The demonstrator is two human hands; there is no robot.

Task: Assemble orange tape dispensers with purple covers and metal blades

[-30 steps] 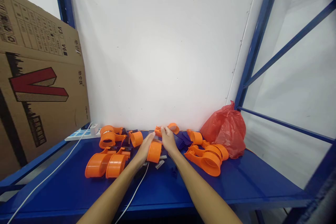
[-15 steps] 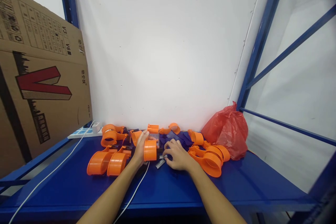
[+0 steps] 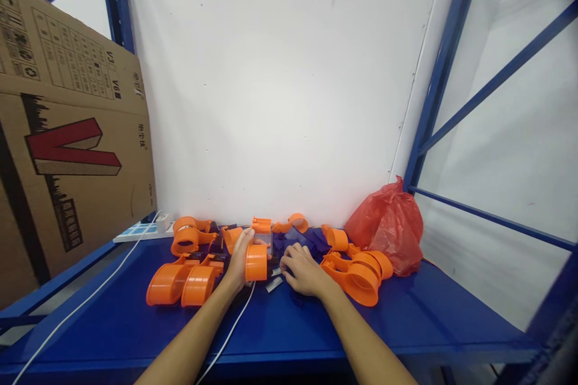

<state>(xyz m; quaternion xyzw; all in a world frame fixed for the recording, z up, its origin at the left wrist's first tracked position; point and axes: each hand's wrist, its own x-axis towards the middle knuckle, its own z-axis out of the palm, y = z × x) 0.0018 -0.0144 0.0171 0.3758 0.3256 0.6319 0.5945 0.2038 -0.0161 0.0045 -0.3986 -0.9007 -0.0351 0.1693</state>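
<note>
My left hand (image 3: 238,260) grips an orange tape dispenser (image 3: 257,255) and holds it upright on the blue shelf (image 3: 316,331). Its round drum faces me and its head points toward the wall. My right hand (image 3: 303,269) rests just right of it with fingers curled down over small parts: a grey metal piece (image 3: 273,284) and dark purple pieces (image 3: 303,239). What its fingertips pinch is hidden. Two finished orange dispensers (image 3: 183,283) lie to the left of my left hand.
More orange dispensers (image 3: 361,274) lie to the right, in front of a red plastic bag (image 3: 388,228). A large cardboard box (image 3: 67,132) leans at the left. A white cable (image 3: 90,298) runs from a power strip (image 3: 144,230). Blue rack posts (image 3: 433,90) frame the shelf.
My right hand came down from the dispenser's head at the back to the small parts on the shelf. My left hand closed around the dispenser's drum and stood it upright.
</note>
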